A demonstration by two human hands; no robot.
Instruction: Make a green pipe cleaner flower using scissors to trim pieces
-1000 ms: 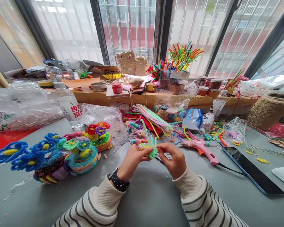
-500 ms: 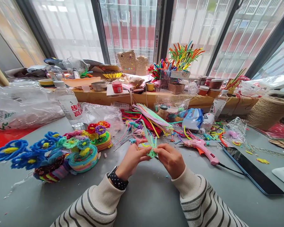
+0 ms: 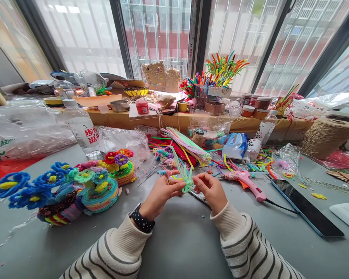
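My left hand [image 3: 164,193] pinches a mint-green pipe cleaner piece [image 3: 187,185] between thumb and fingers. The piece is bent into small loops at its lower end, with several straight ends standing up from it. My right hand [image 3: 209,190] is at the right edge of the loops, its thumb and forefinger pinched together on the piece's edge. Beneath the right fingers lies a narrow metal object [image 3: 200,197], partly hidden. Behind the hands spreads a bundle of pastel pipe cleaners [image 3: 189,145].
Pipe cleaner flowers [image 3: 52,179] in coiled pots stand on the left. To the right lie a pink glue gun [image 3: 247,182], a phone [image 3: 305,207] and a white mouse [image 3: 347,215]. Bottles, jars and a twine spool [image 3: 327,137] line the back.
My right hand has drawn slightly right, away from the middle of the looped piece, uncovering more of the metal object below. My left hand keeps its hold. The view has shifted a little.
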